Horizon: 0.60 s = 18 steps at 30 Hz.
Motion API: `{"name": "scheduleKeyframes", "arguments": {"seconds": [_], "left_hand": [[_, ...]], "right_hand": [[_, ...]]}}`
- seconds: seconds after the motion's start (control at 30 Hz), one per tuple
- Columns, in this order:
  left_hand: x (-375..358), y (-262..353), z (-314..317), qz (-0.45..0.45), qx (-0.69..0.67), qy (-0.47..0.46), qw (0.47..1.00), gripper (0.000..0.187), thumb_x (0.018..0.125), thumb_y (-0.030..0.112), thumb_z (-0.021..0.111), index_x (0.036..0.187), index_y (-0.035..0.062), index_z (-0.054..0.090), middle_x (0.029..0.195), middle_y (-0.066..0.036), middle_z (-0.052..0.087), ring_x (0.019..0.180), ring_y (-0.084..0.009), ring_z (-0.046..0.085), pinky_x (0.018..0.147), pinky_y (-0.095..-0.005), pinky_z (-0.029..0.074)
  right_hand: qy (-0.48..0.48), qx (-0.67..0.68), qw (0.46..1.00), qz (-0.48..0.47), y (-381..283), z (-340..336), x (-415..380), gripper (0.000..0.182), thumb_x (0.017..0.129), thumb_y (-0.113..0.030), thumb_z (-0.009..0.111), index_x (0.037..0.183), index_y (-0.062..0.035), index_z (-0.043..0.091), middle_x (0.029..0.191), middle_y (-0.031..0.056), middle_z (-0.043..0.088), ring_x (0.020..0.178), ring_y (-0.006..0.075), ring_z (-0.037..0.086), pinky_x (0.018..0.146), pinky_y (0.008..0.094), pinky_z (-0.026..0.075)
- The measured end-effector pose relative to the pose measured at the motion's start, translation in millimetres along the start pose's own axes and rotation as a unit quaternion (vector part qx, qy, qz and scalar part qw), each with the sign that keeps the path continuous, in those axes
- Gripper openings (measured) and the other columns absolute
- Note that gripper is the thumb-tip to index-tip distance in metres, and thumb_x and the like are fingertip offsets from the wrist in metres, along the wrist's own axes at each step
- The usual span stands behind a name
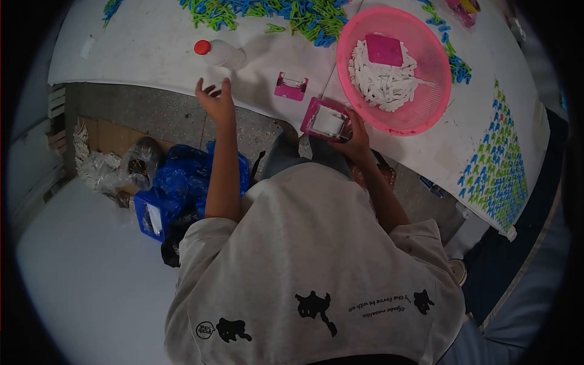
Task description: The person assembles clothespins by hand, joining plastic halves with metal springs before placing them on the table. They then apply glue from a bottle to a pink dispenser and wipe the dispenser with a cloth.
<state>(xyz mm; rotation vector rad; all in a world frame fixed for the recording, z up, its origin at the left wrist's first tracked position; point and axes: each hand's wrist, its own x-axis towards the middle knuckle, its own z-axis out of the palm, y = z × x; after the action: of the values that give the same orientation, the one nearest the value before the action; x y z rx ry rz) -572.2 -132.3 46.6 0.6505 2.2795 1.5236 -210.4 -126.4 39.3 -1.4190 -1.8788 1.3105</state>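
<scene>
In the head view my left hand [217, 103] is raised just off the table's front edge, its fingers apart and nothing between them. A white bottle with a red cap [226, 55] is close by, just beyond the fingertips. My right hand [356, 139] is wrapped around the right side of a small pink box [308, 121] with a white filling, whose exact kind I cannot make out. A flat pink piece with a pale middle [290, 91] lies on the table beyond the box. Right of the box stands a pink basket [439, 91] holding many white strips and a pink scoop-like piece [384, 50].
Green and blue clothespins [310, 18] are heaped at the far edge. More clothespins [496, 164] stand in rows on the right of the white table [140, 55]. On the floor at left are blue plastic bags [185, 170] and a blue container [151, 213].
</scene>
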Motion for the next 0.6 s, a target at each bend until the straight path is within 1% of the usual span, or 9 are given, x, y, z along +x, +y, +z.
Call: {"name": "scheduleKeyframes", "arguments": {"seconds": [0.03,0.07,0.13,0.2,0.27,0.33,0.37,0.43,0.6], "left_hand": [[-11,-9,0,-0.06,-0.003,-0.035,0.998,0.066,0.079,0.022,0.081,0.133,0.0009,0.051,0.11,-0.015,0.056,0.092,-0.021,0.06,0.077,-0.0331,0.051],[-21,-17,4,-0.06,-0.002,-0.035,0.998,0.066,0.079,0.022,0.081,0.133,0.0009,0.051,0.11,-0.015,0.056,0.092,-0.021,0.06,0.077,-0.0331,0.051],[-40,-30,15,-0.019,0.054,-0.163,0.985,0.045,0.083,0.021,0.079,0.12,0.0017,0.061,0.093,-0.008,0.062,0.085,-0.016,0.061,0.073,-0.0303,0.05],[-50,-34,33,-0.009,0.063,-0.176,0.982,0.044,0.082,0.024,0.08,0.116,0.0016,0.064,0.089,-0.008,0.063,0.084,-0.0173,0.062,0.073,-0.0313,0.05],[-53,-35,50,0.0,0.073,-0.186,0.98,0.043,0.08,0.026,0.081,0.113,0.0016,0.066,0.085,-0.008,0.064,0.082,-0.0187,0.063,0.074,-0.0322,0.051],[-53,-33,64,0.031,0.228,-0.247,0.941,0.059,0.074,0.036,0.085,0.117,0.002,0.063,0.097,-0.014,0.066,0.086,-0.0255,0.066,0.078,-0.0372,0.053],[-57,-28,69,0.03,0.227,-0.242,0.943,0.059,0.074,0.036,0.085,0.117,0.002,0.063,0.097,-0.014,0.066,0.086,-0.0255,0.066,0.078,-0.0372,0.053],[-67,-12,74,0.022,0.305,-0.232,0.923,0.079,0.065,0.047,0.088,0.122,0.003,0.057,0.113,-0.018,0.061,0.099,-0.0321,0.064,0.085,-0.0431,0.053],[-84,9,87,-0.002,0.382,-0.222,0.897,0.094,0.058,0.055,0.089,0.126,0.0034,0.05,0.123,-0.017,0.051,0.114,-0.0356,0.055,0.089,-0.0466,0.051]], "right_hand": [[-0.003,-0.008,1.0,0.016,0,-4,1,0.108,0.052,-0.017,0.091,0.147,-0.009,0.04,0.128,0.0111,0.055,0.091,0.0194,0.06,0.082,0.0317,0.051],[-0.007,-0.018,0.999,0.03,0,-8,2,0.108,0.052,-0.017,0.091,0.147,-0.0096,0.04,0.125,0.0105,0.056,0.089,0.019,0.06,0.08,0.0316,0.052],[-0.027,-0.031,0.998,0.05,10,-8,8,0.109,0.052,-0.017,0.092,0.148,-0.0098,0.04,0.121,0.0096,0.058,0.086,0.0183,0.06,0.078,0.0316,0.052],[-0.049,-0.045,0.996,0.067,18,-8,13,0.11,0.052,-0.017,0.092,0.148,-0.0101,0.04,0.116,0.0088,0.06,0.083,0.0176,0.06,0.076,0.0317,0.053],[-0.037,-0.052,0.998,0.017,20,-6,17,0.11,0.051,-0.017,0.092,0.148,-0.0098,0.04,0.109,0.0073,0.061,0.078,0.0159,0.059,0.073,0.031,0.053],[-0.042,-0.047,0.998,0.014,23,-7,19,0.11,0.051,-0.017,0.092,0.148,-0.0087,0.04,0.106,0.0071,0.062,0.077,0.0156,0.058,0.072,0.0306,0.053],[-0.044,-0.04,0.998,0.013,24,-7,22,0.109,0.051,-0.017,0.092,0.147,-0.0077,0.041,0.103,0.007,0.062,0.076,0.0152,0.058,0.071,0.0302,0.053],[-0.046,-0.037,0.998,0.012,24,-8,21,0.11,0.051,-0.016,0.092,0.147,-0.0065,0.041,0.099,0.0062,0.062,0.075,0.0147,0.058,0.07,0.0297,0.053],[-0.04,-0.047,0.998,0.001,28,-11,19,0.109,0.05,-0.016,0.092,0.146,-0.0042,0.041,0.085,0.0033,0.06,0.073,0.0137,0.057,0.066,0.0284,0.051]]}}
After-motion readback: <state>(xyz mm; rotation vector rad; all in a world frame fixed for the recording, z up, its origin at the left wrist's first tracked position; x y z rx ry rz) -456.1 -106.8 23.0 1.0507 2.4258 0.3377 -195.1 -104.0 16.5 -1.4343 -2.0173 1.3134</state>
